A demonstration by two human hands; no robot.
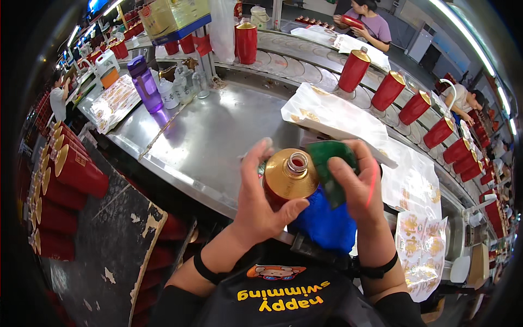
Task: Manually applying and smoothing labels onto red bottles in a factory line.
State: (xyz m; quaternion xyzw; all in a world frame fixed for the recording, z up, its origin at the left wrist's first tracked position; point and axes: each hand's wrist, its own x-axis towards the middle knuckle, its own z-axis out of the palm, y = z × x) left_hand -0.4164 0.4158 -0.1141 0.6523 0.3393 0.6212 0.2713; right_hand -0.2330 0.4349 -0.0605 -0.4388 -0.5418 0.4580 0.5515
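Observation:
A red bottle with a gold shoulder and an uncapped clear glass neck (289,175) stands upright before me. My left hand (259,199) wraps round its left side, thumb in front and fingers behind. In my right hand (355,184), pinched between thumb and fingers, is a green scouring pad (330,171). The pad hangs close to the bottle's right side; whether it touches the bottle I cannot tell. Below the pad lies a bright blue cloth or bag (327,223), partly hidden by the bottle and my right hand. The bottle's lower part is hidden.
A steel table (212,131) spreads ahead, with a purple drinking bottle (145,84) and small clear bottles (185,87) at its far left. Printed sheets (408,180) lie at right. Behind, a curved conveyor (305,60) carries several red bottles (388,91). More red bottles (76,169) lie at left.

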